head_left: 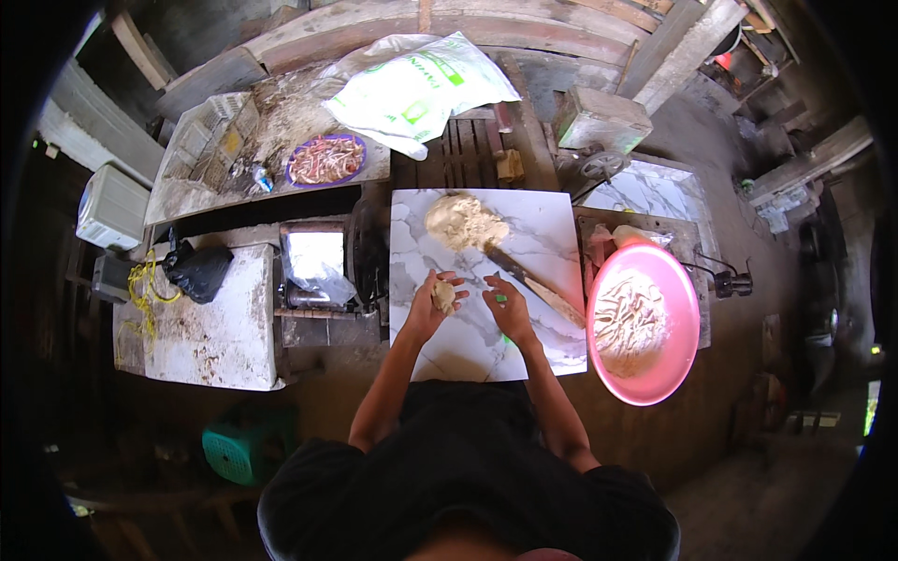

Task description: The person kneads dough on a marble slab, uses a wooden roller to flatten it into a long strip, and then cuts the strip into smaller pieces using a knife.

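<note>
1 dough lump (443, 296) cradled in left grip (430, 307), against palm, right grip (508, 311) apart, hold unclear

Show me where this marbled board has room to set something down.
The marbled board is bare upper right, between dough mound and long tool, and left of the mound. Crowded: the middle, where left hand, right hand and tool sit.

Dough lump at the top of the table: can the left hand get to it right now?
Probably yes: the left hand is close below the dough lump, with just bare tabletop between. But it already has a small piece in it.
</note>
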Motion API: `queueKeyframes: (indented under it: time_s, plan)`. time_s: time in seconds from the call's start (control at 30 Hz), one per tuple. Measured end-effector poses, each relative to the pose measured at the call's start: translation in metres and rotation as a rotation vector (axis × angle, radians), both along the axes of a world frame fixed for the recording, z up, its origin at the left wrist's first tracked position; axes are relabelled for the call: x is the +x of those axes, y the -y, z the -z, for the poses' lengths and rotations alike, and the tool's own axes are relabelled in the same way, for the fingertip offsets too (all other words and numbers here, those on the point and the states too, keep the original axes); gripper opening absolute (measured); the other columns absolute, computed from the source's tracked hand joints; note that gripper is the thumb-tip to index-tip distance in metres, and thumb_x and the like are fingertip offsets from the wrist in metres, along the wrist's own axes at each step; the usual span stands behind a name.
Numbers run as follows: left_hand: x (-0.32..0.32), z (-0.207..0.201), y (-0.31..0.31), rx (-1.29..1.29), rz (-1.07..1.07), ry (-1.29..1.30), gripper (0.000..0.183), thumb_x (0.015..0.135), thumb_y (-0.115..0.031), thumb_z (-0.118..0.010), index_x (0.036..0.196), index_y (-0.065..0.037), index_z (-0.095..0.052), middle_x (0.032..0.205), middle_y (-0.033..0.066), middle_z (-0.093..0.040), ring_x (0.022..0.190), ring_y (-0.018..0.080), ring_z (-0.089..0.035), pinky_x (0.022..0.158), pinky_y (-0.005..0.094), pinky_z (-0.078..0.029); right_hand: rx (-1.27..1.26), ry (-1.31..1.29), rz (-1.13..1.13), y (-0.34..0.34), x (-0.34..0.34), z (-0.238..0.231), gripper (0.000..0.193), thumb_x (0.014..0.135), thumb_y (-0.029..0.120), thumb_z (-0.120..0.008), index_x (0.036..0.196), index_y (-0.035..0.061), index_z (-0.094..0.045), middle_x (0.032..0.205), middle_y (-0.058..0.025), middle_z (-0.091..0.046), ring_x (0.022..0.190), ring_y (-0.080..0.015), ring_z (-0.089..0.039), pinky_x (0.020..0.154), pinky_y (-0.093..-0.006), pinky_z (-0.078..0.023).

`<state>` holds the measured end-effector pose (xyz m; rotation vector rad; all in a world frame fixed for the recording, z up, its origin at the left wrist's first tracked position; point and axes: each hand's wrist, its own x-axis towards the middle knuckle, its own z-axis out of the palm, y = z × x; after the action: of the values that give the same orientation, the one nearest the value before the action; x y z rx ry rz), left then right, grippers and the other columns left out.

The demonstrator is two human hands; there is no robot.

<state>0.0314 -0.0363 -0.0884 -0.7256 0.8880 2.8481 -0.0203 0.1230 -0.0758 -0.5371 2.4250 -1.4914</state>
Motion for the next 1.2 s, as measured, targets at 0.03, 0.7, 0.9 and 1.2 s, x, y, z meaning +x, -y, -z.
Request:
queueKeyframes:
  time_s: [0.03, 0.7, 0.9, 1.2]
  plan:
    - [-0.002, -0.001, -0.002, -0.018, 0.015, -0.001, 0.044, 0.086, -0.044, -0.037, 0.105, -0.006, -0.046, 0.091, 0.0105, -0.051, 0.069, 0.0209, -0.054, 0.056, 0.0274, -0.04, 0.051, -0.022, 0.01, -0.006, -0.005, 0.002, 0.029, 0.077, 0.011, -0.056, 0.106, 0.0061, -0.053, 0.099, -0.0117, -0.057, 0.082, -0.0217, -0.057, 0.064, -0.029, -0.047]
    - [-0.016, 0.019, 0.003, -1.824, 0.29, 0.155, 0.05, 0.081, -0.022, -0.045, 0.127, -0.009, -0.03, 0.132, 0.0101, -0.03, 0.074, 0.0349, -0.058, 0.06, 0.0414, -0.048, 0.395, -0.132, 0.05, 0.057, -0.062, 0.058, 0.042, 0.062, 0.018, -0.066, 0.096, 0.0013, -0.047, 0.086, -0.0175, -0.057, 0.083, -0.0324, -0.054, 0.074, -0.0383, -0.043]
    - [-0.009, 0.013, 0.006, -1.872, 0.324, 0.192, 0.047, 0.08, -0.021, -0.044, 0.124, -0.008, -0.034, 0.132, 0.0098, -0.03, 0.068, 0.0326, -0.06, 0.057, 0.0399, -0.049, 0.351, -0.086, 0.084, 0.062, -0.05, 0.047, 0.034, 0.061, 0.015, -0.062, 0.09, 0.0041, -0.049, 0.08, -0.0154, -0.059, 0.076, -0.0333, -0.056, 0.068, -0.0384, -0.046]
    - [-0.023, 0.027, 0.012, -1.911, 0.269, 0.189, 0.044, 0.081, -0.022, -0.042, 0.124, -0.01, -0.036, 0.131, 0.0085, -0.033, 0.07, 0.0323, -0.06, 0.058, 0.0414, -0.049, 0.299, -0.232, -0.03, 0.06, -0.072, 0.054, 0.021, 0.06, 0.011, -0.06, 0.08, 0.0028, -0.06, 0.075, -0.0158, -0.06, 0.071, -0.0319, -0.057, 0.065, -0.0365, -0.047]
